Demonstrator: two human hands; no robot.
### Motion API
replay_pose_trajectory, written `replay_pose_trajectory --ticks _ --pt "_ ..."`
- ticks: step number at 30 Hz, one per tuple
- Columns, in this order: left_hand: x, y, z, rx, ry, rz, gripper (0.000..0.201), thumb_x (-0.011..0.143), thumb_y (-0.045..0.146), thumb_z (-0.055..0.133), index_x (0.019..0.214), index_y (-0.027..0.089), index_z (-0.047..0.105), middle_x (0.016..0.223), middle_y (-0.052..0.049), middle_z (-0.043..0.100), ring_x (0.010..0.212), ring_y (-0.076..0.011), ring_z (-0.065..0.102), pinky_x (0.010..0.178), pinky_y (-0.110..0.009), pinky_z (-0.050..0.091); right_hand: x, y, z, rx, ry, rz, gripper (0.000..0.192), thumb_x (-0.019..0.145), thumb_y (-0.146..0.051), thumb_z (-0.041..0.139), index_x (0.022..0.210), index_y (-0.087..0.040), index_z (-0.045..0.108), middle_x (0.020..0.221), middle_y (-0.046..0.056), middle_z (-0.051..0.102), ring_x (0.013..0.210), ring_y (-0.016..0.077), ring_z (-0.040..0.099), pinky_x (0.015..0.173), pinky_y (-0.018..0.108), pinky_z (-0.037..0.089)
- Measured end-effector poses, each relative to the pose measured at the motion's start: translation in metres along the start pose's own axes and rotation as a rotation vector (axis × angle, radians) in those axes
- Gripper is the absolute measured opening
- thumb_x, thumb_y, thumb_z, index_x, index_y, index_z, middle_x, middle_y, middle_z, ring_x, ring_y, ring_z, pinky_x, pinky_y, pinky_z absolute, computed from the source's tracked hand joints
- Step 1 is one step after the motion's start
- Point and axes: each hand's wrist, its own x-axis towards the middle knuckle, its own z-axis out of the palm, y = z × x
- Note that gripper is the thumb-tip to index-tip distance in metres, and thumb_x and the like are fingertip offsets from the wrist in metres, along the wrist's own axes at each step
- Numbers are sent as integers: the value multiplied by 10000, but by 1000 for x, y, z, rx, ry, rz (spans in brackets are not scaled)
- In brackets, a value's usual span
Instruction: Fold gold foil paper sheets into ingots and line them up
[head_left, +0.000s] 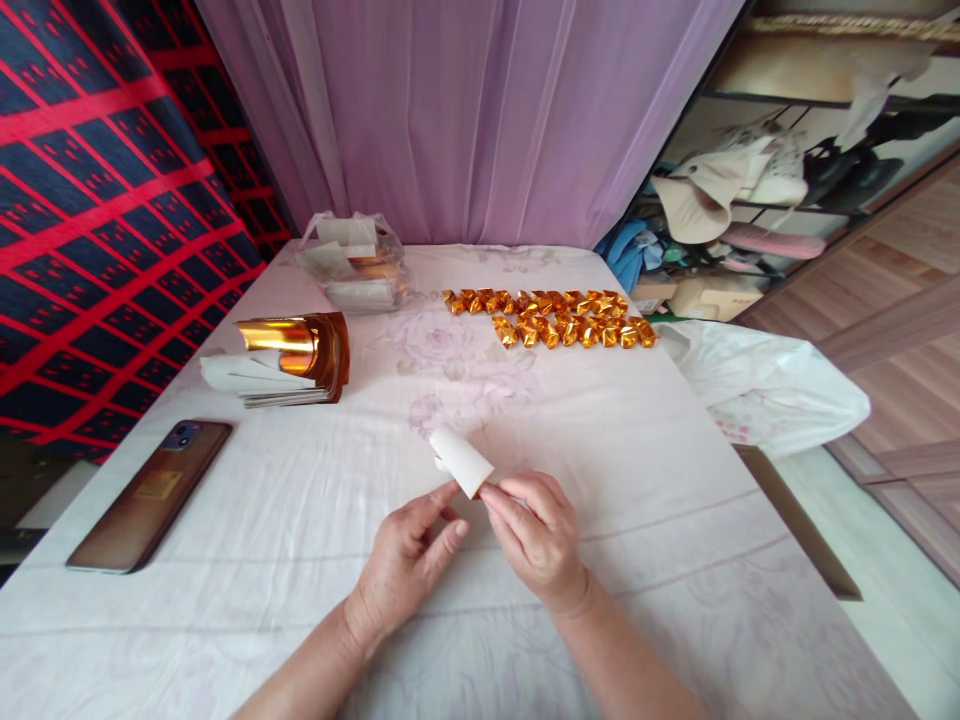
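White paper, rolled into a short tube [461, 460], sits pinched between both hands above a pale floral tablecloth [637, 520]. Left hand [409, 560] curls loosely, thumb and forefinger touching the tube's near end. Right hand [536, 535] grips that end with fingertips pressed together. Farther left lies a smartphone [150, 495], then gold foil sheets [296, 350]. Beyond, folded gold foil pieces [551, 318] form rows.
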Motion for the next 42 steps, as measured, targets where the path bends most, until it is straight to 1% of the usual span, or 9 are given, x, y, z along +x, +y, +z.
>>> replay_pose_trajectory --ticks 8,13,18,22,24,28,33,37,42 --pt "-1 6 -1 -253 -69 -226 481 911 495 582 1305 222 622 906 -52 759 849 -213 716 749 -319 603 1 -12 1 17 -31 -31 308 866 -90 619 1121 -251 682 830 30 676 788 164 640 755 315 543" --pt "0 8 0 -341 -44 -235 496 889 535 601 1262 212 648 1050 -66 759 945 -236 723 843 -363 599 5 -16 3 68 -84 -27 223 891 -105 582 1045 -216 700 847 46 704 823 182 631 748 329 548" --pt "3 3 1 -264 41 -238 445 873 544 605 1124 194 719 856 -45 768 768 -202 729 703 -303 615 3 -14 7 127 -75 -19 207 882 -104 584 1007 -217 705 872 48 723 880 196 637 775 346 559" --pt "4 -2 -4 -140 78 -241 309 896 401 577 1062 195 737 765 -14 762 661 -168 712 617 -252 594 1 -7 10 115 -45 69 185 889 -114 584 1020 -217 664 869 50 718 847 197 656 777 362 562" --pt "3 -7 -9 -27 97 -210 257 874 320 584 1047 214 742 873 -13 782 749 -180 737 669 -256 601 -1 -1 12 83 11 168 178 883 -130 588 1037 -214 620 854 53 694 808 198 651 740 363 566" --pt "0 -14 -18 208 78 -103 307 832 198 574 1091 257 726 926 7 786 756 -174 750 692 -255 608 -8 9 13 23 105 264 422 840 -131 610 1245 -215 525 1027 98 646 942 230 644 769 386 588" --pt "-1 -13 -26 401 58 89 473 810 72 472 1193 267 668 1046 5 767 864 -165 750 769 -269 619 -14 10 4 -35 -16 110 579 818 -44 535 1340 -296 553 1233 105 560 953 203 648 784 353 594" --pt "3 -11 -29 447 132 236 511 829 8 395 1214 228 650 1195 -36 717 1048 -166 706 885 -302 599 -13 8 -2 -23 -71 40 614 793 19 453 1294 -301 609 1198 87 597 904 169 658 740 314 595" --pt "9 -18 -32 463 139 282 464 872 17 401 1198 217 663 1239 -62 693 1095 -170 685 919 -323 587 -9 11 -1 -13 -105 14 590 778 51 417 1232 -247 648 1140 89 660 1027 184 654 813 321 602"
